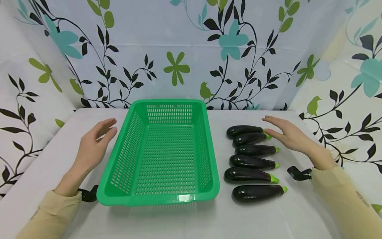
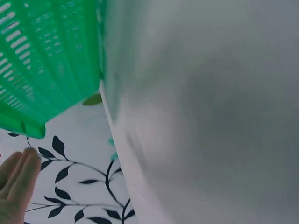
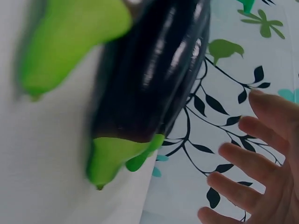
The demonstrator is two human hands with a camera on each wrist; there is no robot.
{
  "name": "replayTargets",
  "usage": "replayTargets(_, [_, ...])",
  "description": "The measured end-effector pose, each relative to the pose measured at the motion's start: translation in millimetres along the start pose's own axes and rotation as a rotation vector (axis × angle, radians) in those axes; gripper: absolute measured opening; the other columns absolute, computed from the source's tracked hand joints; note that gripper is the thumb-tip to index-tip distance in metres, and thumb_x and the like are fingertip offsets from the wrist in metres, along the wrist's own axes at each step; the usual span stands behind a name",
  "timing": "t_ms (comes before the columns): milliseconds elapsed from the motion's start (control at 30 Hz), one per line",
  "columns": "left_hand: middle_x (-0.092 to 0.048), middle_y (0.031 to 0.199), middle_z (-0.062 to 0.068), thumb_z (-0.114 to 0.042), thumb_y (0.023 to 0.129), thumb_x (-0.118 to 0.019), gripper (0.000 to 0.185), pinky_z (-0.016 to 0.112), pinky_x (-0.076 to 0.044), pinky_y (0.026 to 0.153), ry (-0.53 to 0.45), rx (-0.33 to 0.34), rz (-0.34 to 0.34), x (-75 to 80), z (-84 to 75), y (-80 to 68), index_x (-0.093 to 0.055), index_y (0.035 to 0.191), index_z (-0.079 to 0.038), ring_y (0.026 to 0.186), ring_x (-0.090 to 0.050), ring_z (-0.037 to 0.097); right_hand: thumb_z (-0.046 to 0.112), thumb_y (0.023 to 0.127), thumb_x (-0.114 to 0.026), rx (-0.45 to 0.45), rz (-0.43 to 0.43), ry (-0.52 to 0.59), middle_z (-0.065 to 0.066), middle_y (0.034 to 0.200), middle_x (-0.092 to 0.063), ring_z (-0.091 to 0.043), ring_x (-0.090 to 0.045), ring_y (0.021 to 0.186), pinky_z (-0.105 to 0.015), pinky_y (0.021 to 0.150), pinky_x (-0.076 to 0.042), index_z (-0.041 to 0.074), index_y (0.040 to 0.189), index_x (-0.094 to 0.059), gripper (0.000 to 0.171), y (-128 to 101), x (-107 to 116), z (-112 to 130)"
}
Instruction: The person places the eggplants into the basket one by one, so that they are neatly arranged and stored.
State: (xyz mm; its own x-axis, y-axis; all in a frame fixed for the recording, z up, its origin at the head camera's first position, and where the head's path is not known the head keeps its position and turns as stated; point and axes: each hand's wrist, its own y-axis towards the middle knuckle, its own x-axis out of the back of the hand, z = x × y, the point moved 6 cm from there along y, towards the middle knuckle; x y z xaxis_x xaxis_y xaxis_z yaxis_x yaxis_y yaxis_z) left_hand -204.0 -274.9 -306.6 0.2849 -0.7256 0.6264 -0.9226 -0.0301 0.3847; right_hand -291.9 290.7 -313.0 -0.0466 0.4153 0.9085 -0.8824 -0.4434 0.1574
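An empty green slotted basket (image 1: 209, 156) stands in the middle of a white table. To its right lie several dark purple eggplants (image 1: 252, 163) in a column, green stems pointing right. My left hand (image 1: 95, 141) hovers open beside the basket's left wall, fingers straight, holding nothing; in the left wrist view its fingers (image 2: 18, 179) show near the basket (image 2: 42, 60). My right hand (image 1: 286, 132) hovers open by the stems of the farthest eggplants (image 1: 244, 130), fingers spread. The right wrist view shows an eggplant (image 3: 149, 74) close up beside those fingers (image 3: 247, 186).
Floral-patterned cloth walls (image 1: 191, 49) close in the table at the back and both sides. Bare white tabletop (image 1: 191, 222) lies in front of the basket. Black wrist-camera straps (image 1: 298, 173) sit at both sleeves.
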Motion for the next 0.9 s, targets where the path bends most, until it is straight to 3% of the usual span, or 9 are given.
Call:
replayTargets(100, [-0.05,0.149,0.017,-0.031,0.106,-0.05,0.05,0.023,-0.05,0.1,-0.14,0.03,0.061,-6.6,2.3,2.8,-0.043,0.152,-0.012,0.126,-0.055,0.004,0.026,0.103,-0.058,-0.025,0.039,0.044,-0.02,0.154,-0.042,-0.044,-0.034,0.143,-0.065,0.112,-0.029,0.007,0.149,-0.046,0.052,7,-2,-4])
replayTargets(167, [-0.046,0.153,0.017,-0.03,0.105,-0.052,0.053,0.007,-0.045,0.091,-0.211,0.059,0.107,-12.3,5.4,2.8,-0.039,0.154,-0.015,0.126,-0.052,0.0,0.029,0.103,-0.057,-0.041,0.067,0.063,-0.019,0.155,-0.041,-0.043,-0.034,0.143,-0.066,0.111,-0.03,0.01,0.151,-0.044,0.053,11,-3,-6])
replayTargets(200, [-0.044,0.154,0.017,-0.03,0.105,-0.053,0.055,0.005,-0.044,0.089,-0.232,0.076,0.125,-15.1,6.9,2.6,-0.037,0.156,-0.015,0.131,-0.051,0.006,0.03,0.103,-0.057,-0.049,0.078,0.072,-0.018,0.155,-0.041,-0.043,-0.034,0.143,-0.067,0.111,-0.03,0.011,0.151,-0.044,0.053,13,-3,-8])
replayTargets(333, [-0.039,0.157,0.016,-0.026,0.102,-0.059,0.063,0.005,-0.043,0.09,-0.272,0.113,0.163,-23.6,10.5,1.9,-0.031,0.158,-0.017,0.14,-0.045,0.033,0.034,0.104,-0.055,-0.075,0.107,0.086,-0.02,0.156,-0.039,-0.046,-0.035,0.141,-0.069,0.108,-0.031,0.013,0.152,-0.043,0.054,21,-3,-14])
replayTargets(400, [-0.04,0.157,0.017,-0.024,0.102,-0.06,0.064,0.005,-0.044,0.089,-0.286,0.105,0.157,-24.7,11.2,1.7,-0.031,0.158,-0.018,0.139,-0.047,0.025,0.035,0.104,-0.054,-0.072,0.119,0.09,-0.021,0.155,-0.04,-0.047,-0.035,0.141,-0.07,0.108,-0.032,0.013,0.151,-0.044,0.053,26,-3,-17])
replayTargets(500, [-0.041,0.156,0.018,-0.021,0.101,-0.06,0.063,0.008,-0.049,0.087,-0.345,0.103,0.152,-26.6,12.0,0.7,-0.032,0.158,-0.018,0.127,-0.054,0.004,0.035,0.104,-0.054,-0.059,0.127,0.096,-0.021,0.152,-0.044,-0.047,-0.038,0.139,-0.07,0.107,-0.032,0.014,0.149,-0.048,0.051,29,-6,-21])
replayTargets(600, [-0.047,0.153,0.011,-0.02,0.101,-0.061,0.063,0.014,-0.055,0.081,-0.423,0.12,0.16,-28.9,13.0,-0.2,-0.033,0.158,-0.017,0.114,-0.058,-0.008,0.031,0.104,-0.055,-0.038,0.131,0.11,-0.02,0.149,-0.049,-0.045,-0.04,0.139,-0.069,0.109,-0.032,0.012,0.147,-0.05,0.047,29,-9,-26])
replayTargets(767, [-0.06,0.135,-0.013,-0.02,0.101,-0.062,0.063,0.021,-0.059,0.074,-0.5,0.155,0.162,-30.7,14.9,-0.5,-0.035,0.157,-0.017,0.103,-0.065,-0.003,0.024,0.105,-0.053,0.01,0.148,0.138,-0.023,0.147,-0.05,-0.046,-0.043,0.136,-0.067,0.109,-0.033,0.004,0.146,-0.049,0.046,31,-13,-28])
replayTargets(900, [-0.059,0.132,-0.017,-0.022,0.101,-0.062,0.062,0.022,-0.06,0.073,-0.516,0.173,0.167,-31.1,15.0,-0.6,-0.035,0.157,-0.019,0.099,-0.068,-0.001,0.019,0.106,-0.051,0.017,0.153,0.172,-0.025,0.145,-0.052,-0.047,-0.048,0.132,-0.064,0.107,-0.039,0.001,0.145,-0.049,0.043,34,-17,-32])
